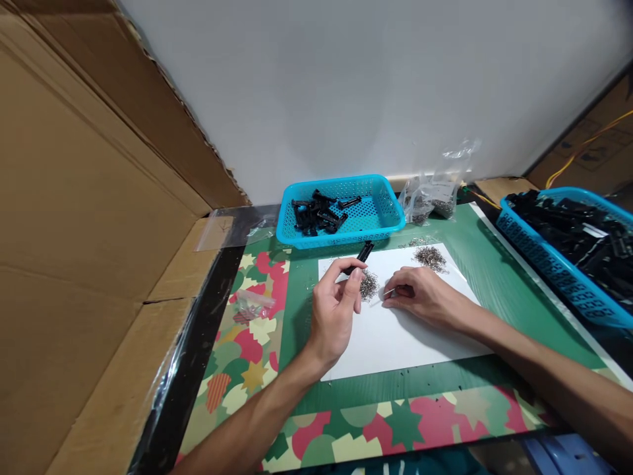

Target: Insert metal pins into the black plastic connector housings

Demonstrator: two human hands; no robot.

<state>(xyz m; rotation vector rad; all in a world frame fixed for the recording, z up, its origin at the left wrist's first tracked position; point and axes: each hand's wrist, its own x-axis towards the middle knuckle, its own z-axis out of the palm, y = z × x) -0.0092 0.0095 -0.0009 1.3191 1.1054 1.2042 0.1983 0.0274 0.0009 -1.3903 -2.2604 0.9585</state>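
My left hand [335, 310] is closed on a slim black plastic part [364, 256], which slants up and away from the fingertips. A small pile of tiny metal pieces [368, 286] lies just beyond those fingers on a white sheet [395, 340]. To the right of this pile, my right hand [420, 293] rests low over the sheet, fingers pinched on a thin, light-coloured rod-like piece [390, 291]; its exact kind is too small to tell. A second, darker pile of small metal pieces [430, 258] sits behind the right hand.
A blue basket [341, 241] with several black parts stands at the back. Another blue basket [568, 280], heaped with black parts, is at right. Clear bags [442, 198] of small metal pieces lean by the wall. Cardboard [99, 198] walls the left side. A small plastic bag [254, 300] lies left.
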